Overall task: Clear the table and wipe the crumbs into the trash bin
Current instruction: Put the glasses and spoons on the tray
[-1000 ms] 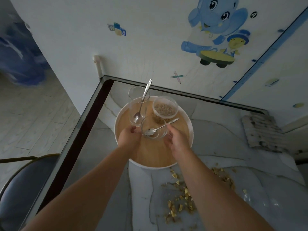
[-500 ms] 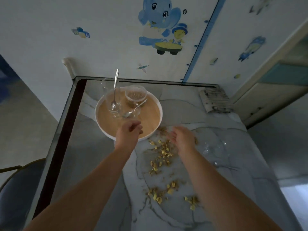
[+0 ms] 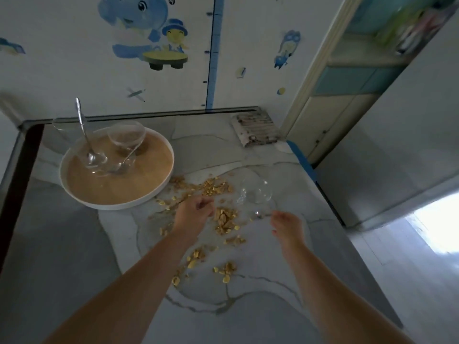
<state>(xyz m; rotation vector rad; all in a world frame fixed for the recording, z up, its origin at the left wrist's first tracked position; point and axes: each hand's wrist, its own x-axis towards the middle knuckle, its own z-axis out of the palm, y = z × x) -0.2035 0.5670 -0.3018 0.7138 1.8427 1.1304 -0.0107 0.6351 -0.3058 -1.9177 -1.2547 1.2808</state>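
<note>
- Marble table (image 3: 248, 319): crumbs (image 3: 224, 218) scattered at frame centre.
- Left hand (image 3: 192, 214): loosely curled, empty, over crumbs.
- Right hand (image 3: 288, 225): fingertips reaching toward spoon (image 3: 260, 214); contact unclear.
- Tray (image 3: 164, 181): upper left, holding glassware.

Blue elephant sticker (image 3: 134, 14) on the white wall, w/ a small blue-hatted figure (image 3: 173, 36) just beside it. Blue ruler strip (image 3: 213, 50) runs down the wall to the rt. Rocket sticker (image 3: 288, 49) further rt. Cabinet (image 3: 347, 90) w/ pale blue drawers beside the doorway. Bright patch on the floor (image 3: 439, 227).
</note>
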